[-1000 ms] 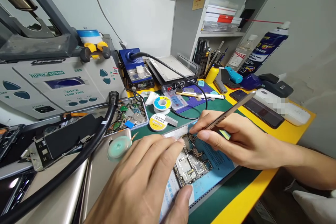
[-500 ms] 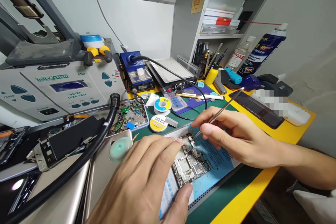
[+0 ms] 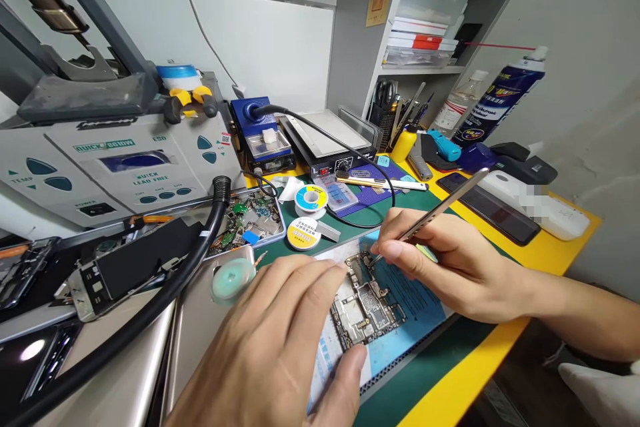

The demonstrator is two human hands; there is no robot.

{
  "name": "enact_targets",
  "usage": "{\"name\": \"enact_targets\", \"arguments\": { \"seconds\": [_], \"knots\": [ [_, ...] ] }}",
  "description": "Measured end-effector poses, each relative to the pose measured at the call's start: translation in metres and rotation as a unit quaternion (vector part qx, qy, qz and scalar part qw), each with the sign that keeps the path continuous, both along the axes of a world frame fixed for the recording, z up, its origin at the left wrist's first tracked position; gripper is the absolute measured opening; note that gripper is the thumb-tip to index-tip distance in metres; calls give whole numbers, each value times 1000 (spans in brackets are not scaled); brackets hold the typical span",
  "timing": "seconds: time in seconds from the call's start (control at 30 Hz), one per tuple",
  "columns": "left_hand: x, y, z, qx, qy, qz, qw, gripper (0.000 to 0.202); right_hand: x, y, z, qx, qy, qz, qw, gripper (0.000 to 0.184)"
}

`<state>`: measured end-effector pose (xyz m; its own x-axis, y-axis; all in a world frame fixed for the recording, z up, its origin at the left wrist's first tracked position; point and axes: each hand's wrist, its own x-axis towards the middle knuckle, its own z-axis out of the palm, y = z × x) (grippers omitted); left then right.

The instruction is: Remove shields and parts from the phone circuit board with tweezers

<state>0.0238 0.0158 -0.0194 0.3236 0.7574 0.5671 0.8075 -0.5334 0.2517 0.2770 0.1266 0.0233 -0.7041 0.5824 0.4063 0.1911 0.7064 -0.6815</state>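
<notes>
A phone circuit board (image 3: 375, 303) lies on a blue and white printed pad (image 3: 407, 303). My left hand (image 3: 270, 333) spans the board's left side, fingertips at its upper edge and thumb at its lower corner, steadying it. In a pinch of thumb and fingers, my right hand (image 3: 450, 260) holds metal tweezers (image 3: 445, 207) at a slant. Their tip points down at the board's upper right part, partly behind my fingers. I cannot make out whether the tip grips anything.
A hot-air station (image 3: 135, 167) stands at left, its black hose (image 3: 165, 320) running over phone parts. Behind the board are a solder spool (image 3: 311, 199), a round tin (image 3: 303, 233) and a heating plate (image 3: 330, 137). A phone (image 3: 493, 210) and spray can (image 3: 505, 103) are at right.
The tweezers have turned in my right hand, showing a broader side, and their upper end has swung right. The tip has shifted slightly up and right. My left hand stays on the board.
</notes>
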Motion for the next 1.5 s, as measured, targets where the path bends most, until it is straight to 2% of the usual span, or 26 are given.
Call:
{"name": "enact_targets", "arguments": {
  "seconds": [0.2, 0.3, 0.37, 0.53, 0.8, 1.03, 1.2, 1.4, 1.5],
  "knots": [
    [2, -3, 7, 1, -14, -7, 1000, 41, -2, 2, -4, 23, 41, 14, 999, 27],
    [4, 4, 11, 3, -21, -5, 1000, 52, -5, 1, -7, 16, 43, -9, 999, 25],
    [8, 11, 14, 3, -24, 1, 1000, 57, -7, 1, -8, 9, 32, -16, 999, 31],
    [15, 22, 19, 4, -32, -4, 999, 56, -11, 2, -10, -1, 15, -23, 1000, 42],
    [9, 12, 12, -7, -44, -16, 999, 54, -15, 3, -8, -11, 0, -15, 1000, 47],
    [0, 2, 9, -18, -57, -38, 997, 40, -17, 2, -2, -38, -33, -16, 999, 45],
    [1, 3, 9, -16, -57, -48, 997, 42, -22, 5, 0, -59, -52, -24, 997, 49],
    [-1, 5, 8, -19, -53, -47, 997, 46, -27, 9, -6, -46, -54, -28, 997, 54],
    [-4, 4, 7, -17, -57, -45, 997, 45, -26, 8, -8, -44, -50, -31, 997, 50]
  ]
}}
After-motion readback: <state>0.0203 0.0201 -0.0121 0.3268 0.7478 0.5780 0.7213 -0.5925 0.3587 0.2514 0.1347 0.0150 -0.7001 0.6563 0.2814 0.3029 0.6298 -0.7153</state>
